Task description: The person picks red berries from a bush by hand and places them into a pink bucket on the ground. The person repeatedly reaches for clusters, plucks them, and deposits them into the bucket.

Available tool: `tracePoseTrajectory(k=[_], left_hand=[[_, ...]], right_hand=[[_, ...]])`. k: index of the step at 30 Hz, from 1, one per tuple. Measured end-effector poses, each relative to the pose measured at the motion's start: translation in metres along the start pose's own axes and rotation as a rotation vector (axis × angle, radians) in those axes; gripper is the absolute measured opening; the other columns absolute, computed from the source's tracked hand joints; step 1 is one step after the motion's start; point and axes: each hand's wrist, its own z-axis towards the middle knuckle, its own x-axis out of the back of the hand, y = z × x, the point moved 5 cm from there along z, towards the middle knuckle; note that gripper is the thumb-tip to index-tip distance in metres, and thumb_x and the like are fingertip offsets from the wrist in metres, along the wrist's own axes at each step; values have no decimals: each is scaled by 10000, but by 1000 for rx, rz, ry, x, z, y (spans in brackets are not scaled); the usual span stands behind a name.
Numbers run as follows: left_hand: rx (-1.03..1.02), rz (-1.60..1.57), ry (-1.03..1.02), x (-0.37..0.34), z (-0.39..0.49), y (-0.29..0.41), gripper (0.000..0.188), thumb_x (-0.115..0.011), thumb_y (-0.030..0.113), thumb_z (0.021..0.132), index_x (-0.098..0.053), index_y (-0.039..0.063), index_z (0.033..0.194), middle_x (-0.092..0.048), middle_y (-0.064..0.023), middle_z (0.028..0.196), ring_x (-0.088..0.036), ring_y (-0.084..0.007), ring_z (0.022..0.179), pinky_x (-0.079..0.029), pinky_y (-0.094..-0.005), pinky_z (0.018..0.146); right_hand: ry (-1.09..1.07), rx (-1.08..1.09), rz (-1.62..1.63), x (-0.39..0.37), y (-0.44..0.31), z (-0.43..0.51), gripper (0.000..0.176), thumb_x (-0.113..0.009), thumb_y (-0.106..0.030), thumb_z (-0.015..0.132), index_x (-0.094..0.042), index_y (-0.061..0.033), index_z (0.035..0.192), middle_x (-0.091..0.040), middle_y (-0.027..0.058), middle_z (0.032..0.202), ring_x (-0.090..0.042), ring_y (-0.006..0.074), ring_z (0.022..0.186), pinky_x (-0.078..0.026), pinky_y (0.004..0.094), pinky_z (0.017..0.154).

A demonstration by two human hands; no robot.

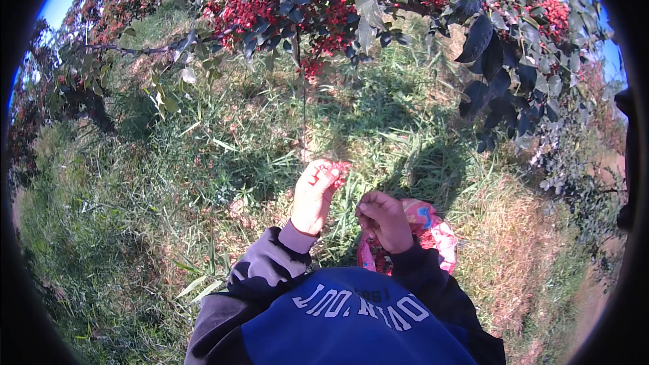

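My left hand (313, 197) is closed around a small cluster of red berries (340, 171), which shows past the thumb. To its right and slightly lower, my right hand (384, 219) is in shade with its fingers curled; whether something small lies between the fingertips cannot be told. Beneath and behind the right hand is a pink patterned cloth bag (446, 243) with red berries inside, partly hidden by my hand and sleeve. Branches with dense bunches of red berries (248, 7) hang ahead of me, above both hands.
Dark green leaves (487, 50) hang low at the upper right. A bare branch (137, 51) reaches across the upper left. A thin dark line (304, 111) runs down from the berries. Tall grass (152, 203) covers the ground, with drier grass (517, 243) at the right.
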Motion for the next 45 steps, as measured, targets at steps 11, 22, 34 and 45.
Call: tracePoseTrajectory(k=[11, 22, 34, 45], left_hand=[[186, 382, -519, -40, 0, -73, 371, -557, 72, 809, -440, 10, 1156, -503, -109, 1138, -475, -171, 1052, -394, -291, 877], [187, 435, -175, 28, 110, -57, 205, -521, 174, 853, -529, 54, 1019, -575, -11, 954, -543, -98, 856, -452, -278, 757], [-670, 408, 231, 126, 306, 26, 262, -478, 136, 825, -515, 17, 1055, -570, -132, 1031, -551, -226, 924, -440, -309, 756], [-370, 807, -75, 114, 314, 24, 257, -531, 219, 821, -605, 41, 991, -604, -41, 961, -582, -114, 840, -456, -257, 749]], right_hand=[[-229, 107, -1164, 37, 81, -13, 311, -583, -244, 754, -551, -24, 973, -571, 133, 943, -555, 246, 865, -431, 341, 753], [-123, -70, -933, 81, 114, -43, 331, -585, -198, 790, -542, -28, 1070, -589, 130, 952, -580, 198, 872, -448, 299, 762], [158, -145, -809, 117, 132, -89, 280, -577, -172, 788, -555, -1, 1009, -602, 115, 943, -579, 183, 882, -458, 291, 757], [171, -191, -904, 107, 134, -89, 266, -588, -175, 792, -562, -7, 997, -598, 99, 916, -575, 157, 841, -456, 261, 732]])
